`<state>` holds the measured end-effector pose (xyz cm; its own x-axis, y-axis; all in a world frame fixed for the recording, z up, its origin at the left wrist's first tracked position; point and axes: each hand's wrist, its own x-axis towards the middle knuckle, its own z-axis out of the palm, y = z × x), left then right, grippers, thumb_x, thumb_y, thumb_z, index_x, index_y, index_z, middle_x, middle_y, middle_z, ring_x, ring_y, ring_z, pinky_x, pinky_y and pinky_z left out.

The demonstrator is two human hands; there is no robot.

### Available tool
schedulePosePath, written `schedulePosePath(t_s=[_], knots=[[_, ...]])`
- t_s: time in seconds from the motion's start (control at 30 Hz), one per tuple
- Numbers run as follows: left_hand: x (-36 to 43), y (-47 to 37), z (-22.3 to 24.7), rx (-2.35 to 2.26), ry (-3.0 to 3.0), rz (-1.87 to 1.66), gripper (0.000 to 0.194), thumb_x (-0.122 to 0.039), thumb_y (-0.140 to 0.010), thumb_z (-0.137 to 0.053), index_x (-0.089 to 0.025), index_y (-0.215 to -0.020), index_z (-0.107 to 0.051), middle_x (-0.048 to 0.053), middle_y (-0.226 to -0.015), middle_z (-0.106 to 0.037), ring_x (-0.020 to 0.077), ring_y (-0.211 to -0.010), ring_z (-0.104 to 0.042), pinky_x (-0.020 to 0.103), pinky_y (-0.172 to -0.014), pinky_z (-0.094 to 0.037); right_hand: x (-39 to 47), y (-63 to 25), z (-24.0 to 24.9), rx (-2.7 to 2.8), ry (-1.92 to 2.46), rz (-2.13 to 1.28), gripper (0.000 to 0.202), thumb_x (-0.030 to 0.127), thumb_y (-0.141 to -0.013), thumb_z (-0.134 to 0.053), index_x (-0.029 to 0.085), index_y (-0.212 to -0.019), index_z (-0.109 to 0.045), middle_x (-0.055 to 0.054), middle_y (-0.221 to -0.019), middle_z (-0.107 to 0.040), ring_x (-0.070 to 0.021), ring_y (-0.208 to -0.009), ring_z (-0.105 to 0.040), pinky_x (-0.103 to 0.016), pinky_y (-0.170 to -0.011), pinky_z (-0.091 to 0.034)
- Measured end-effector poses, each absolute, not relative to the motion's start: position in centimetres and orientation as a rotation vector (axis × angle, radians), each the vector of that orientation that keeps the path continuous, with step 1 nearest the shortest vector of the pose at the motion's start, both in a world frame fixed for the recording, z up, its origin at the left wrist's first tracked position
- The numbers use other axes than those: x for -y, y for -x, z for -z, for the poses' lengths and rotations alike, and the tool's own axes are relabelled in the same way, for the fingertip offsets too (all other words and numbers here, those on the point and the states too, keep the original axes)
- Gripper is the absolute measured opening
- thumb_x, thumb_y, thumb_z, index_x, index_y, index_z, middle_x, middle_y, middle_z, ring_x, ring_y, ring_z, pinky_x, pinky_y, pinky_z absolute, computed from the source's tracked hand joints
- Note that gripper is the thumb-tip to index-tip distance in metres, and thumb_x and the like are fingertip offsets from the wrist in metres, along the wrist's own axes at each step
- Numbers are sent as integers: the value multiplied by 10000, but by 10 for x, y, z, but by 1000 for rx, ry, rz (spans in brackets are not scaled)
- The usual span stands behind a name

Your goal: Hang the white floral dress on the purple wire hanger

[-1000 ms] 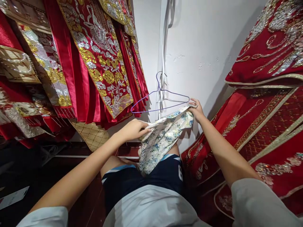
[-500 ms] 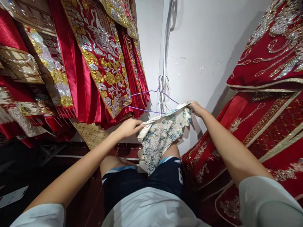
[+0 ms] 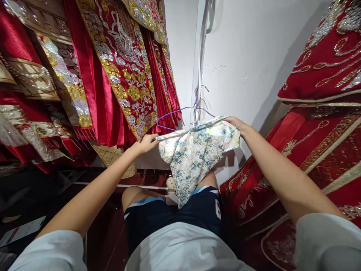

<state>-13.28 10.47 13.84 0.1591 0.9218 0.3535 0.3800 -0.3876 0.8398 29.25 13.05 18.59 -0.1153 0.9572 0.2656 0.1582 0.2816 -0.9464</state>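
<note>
A white garment with a blue, green and yellow floral print (image 3: 194, 154) is stretched between my hands and drapes down over my lap. My left hand (image 3: 147, 143) pinches its upper left edge. At the upper right edge my right hand (image 3: 236, 123) grips the cloth, with its fingertips partly hidden behind it. A thin purple hanger (image 3: 180, 110) hangs just behind the garment's top edge. Its hook is up by a pale vertical strip on the wall, and its lower right part is hidden by the cloth.
Red costumes with gold and silver embroidery (image 3: 132, 79) hang at the left, close to my left hand. A beaded red gown (image 3: 318, 139) stands at the right beside my right forearm. Ahead is a white wall (image 3: 239, 49). A cream clog (image 3: 170, 183) shows below on the dark red floor.
My hands have moved farther apart, the left one leftward and up. The garment is spread wider, shows more of its print, and covers more of the hanger's lower part.
</note>
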Motion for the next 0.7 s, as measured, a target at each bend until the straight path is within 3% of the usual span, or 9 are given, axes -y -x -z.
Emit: schedulePosePath(t_s=[0.23,0.4,0.57,0.7], knots=[[-147,104,-145,-1345,-1393,-1485,86,-150,-852,-599,-200,-853,-670,-13,-554,-532,154,-480,-527,234,-520,-434,-118,-309,-208,1516,1160,-1123,170,252,-709,-704,152,-841,-743,-123,-727,-751,-310,-694,-722,-438,-679,-598],[-175,73,-146,-1340,-998,-1598,86,-153,-895,-575,-169,-896,-659,16,-624,-600,148,-538,-578,257,-571,-477,-107,-295,-210,1389,1156,-1352,210,240,-716,-684,130,-886,-736,-134,-809,-759,-301,-723,-731,-446,-708,-603],[-182,59,-140,-1150,-695,-1643,208,-318,-971,-569,-118,-974,-628,14,-795,-644,112,-639,-598,271,-636,-525,-107,-295,-203,1412,1117,-1405,218,289,-754,-686,131,-901,-716,-132,-813,-759,-294,-743,-737,-437,-736,-608],[-174,60,-136,-898,-589,-1684,223,-255,-1003,-470,-110,-962,-634,31,-736,-653,119,-655,-625,254,-695,-546,-113,-305,-202,1350,1159,-1441,173,276,-775,-707,150,-894,-706,-117,-786,-757,-260,-663,-722,-391,-657,-611]])
